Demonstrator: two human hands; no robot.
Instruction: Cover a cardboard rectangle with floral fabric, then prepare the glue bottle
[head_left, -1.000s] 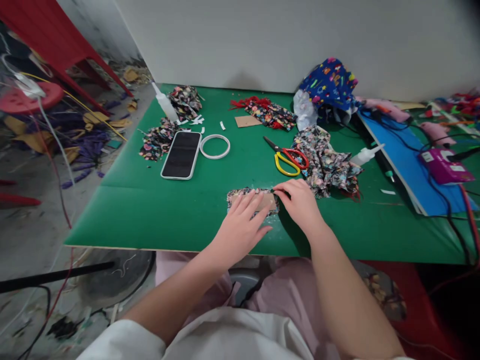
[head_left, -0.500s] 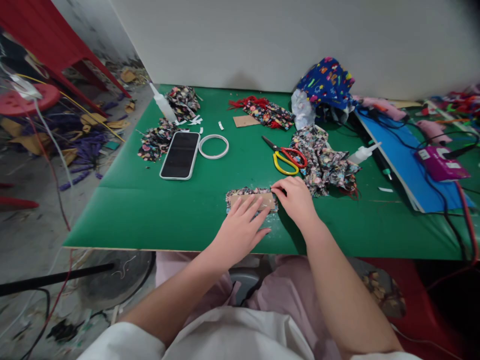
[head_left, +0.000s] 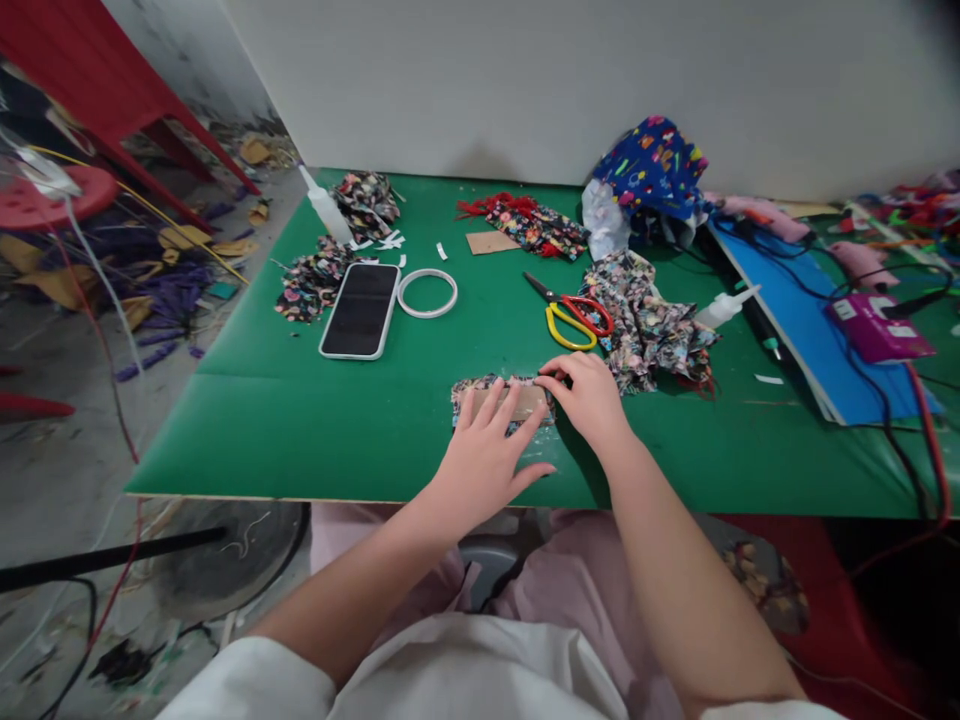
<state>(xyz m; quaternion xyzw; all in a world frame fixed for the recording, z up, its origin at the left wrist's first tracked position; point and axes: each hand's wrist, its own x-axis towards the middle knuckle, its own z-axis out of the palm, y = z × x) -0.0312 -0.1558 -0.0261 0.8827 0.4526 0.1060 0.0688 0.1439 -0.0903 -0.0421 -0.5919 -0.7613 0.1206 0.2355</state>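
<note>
A small brown cardboard rectangle lies on a piece of dark floral fabric near the table's front edge, the fabric showing around its sides. My left hand rests across the card with its fingers spread, the tips reaching the fabric's far edge. At the upper right corner, the thumb and forefinger of my right hand pinch the fabric's edge. Scissors with one red and one yellow handle lie just beyond, partly against a crumpled floral cloth.
On the green table are a phone, a roll of white tape, two white squeeze bottles, a cardboard piece and floral bundles. A blue folder with cables and a purple box lies right.
My left hand's fingers have shifted farther over the card toward the fabric's far edge. My right hand has edged slightly left along that edge, still pinching it.
</note>
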